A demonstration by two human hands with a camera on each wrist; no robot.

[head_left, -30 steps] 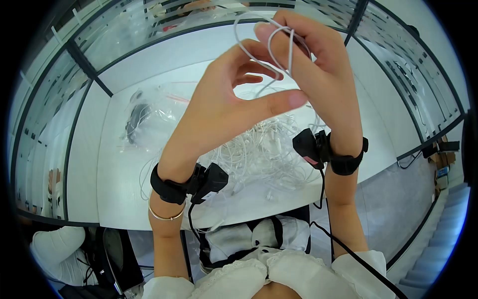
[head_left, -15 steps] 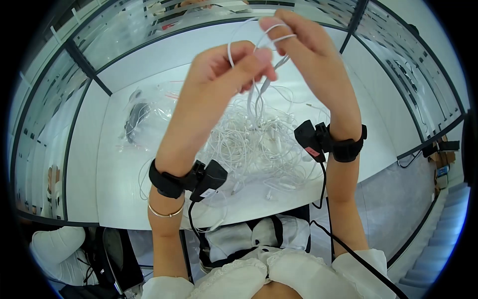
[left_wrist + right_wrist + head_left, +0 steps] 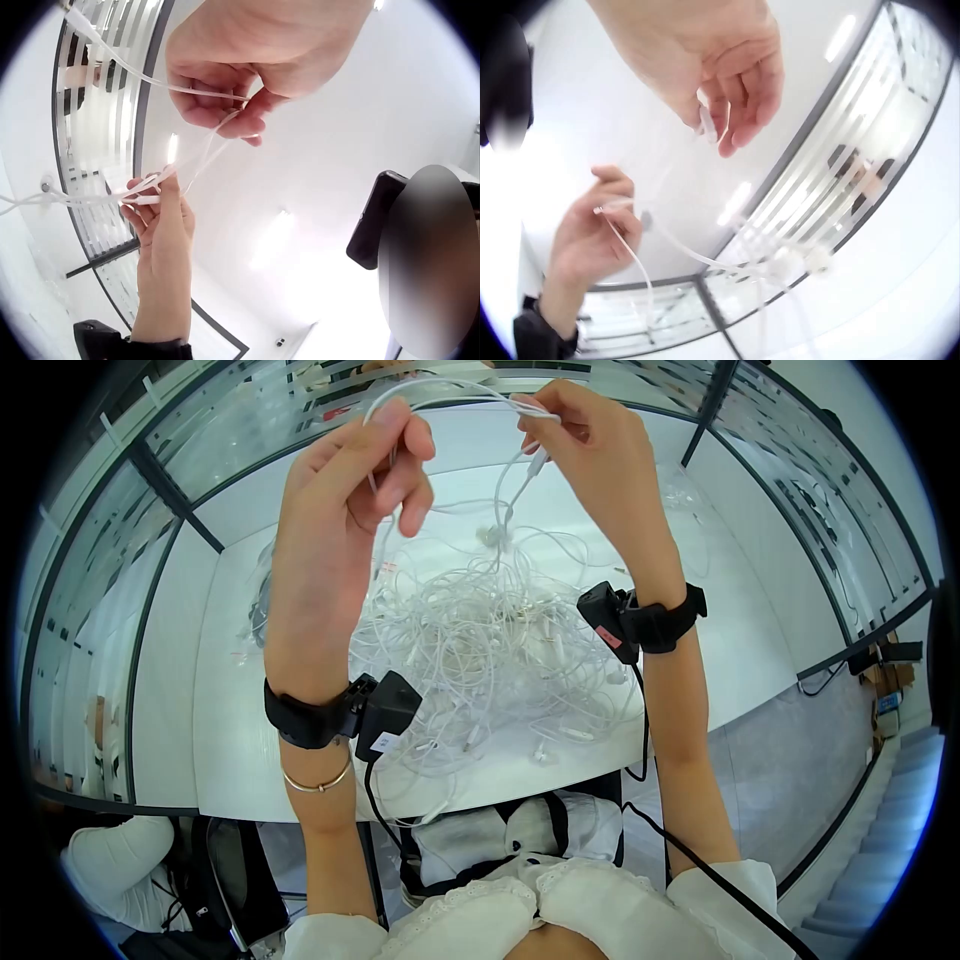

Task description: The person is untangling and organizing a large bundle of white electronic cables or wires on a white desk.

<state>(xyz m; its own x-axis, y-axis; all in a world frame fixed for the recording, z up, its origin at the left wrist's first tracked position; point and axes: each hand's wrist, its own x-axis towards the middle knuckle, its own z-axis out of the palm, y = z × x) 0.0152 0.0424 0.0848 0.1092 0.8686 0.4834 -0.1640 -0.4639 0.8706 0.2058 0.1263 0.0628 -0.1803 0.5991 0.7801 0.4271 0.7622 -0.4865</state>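
White earphone cable [image 3: 455, 382] arches between two raised hands above the table. My left hand [image 3: 345, 520] pinches it between thumb and fingers; in the left wrist view, a strand runs from that pinch to a slim plug [image 3: 82, 24]. My right hand [image 3: 600, 465] pinches doubled strands of the same cable. Just below its fingers hangs a white tube-like piece [image 3: 538, 461] on the cable. Under the right hand, cable strands drop toward a pale earbud-like piece [image 3: 492, 536]. A large tangle of white earphone cables [image 3: 480, 630] lies on the white table beneath both hands.
Partly hidden by the left forearm, a clear plastic bag [image 3: 262, 595] lies at the table's left. White partition panels [image 3: 745, 555] with glass above enclose the table's back and sides. A black cord [image 3: 700, 858] trails from the right wrist camera [image 3: 610, 622].
Earlier the hands were close together, with cable looped around the right fingers. They have since moved apart, the left hand going left, and the cable now stretches in an arch between them.
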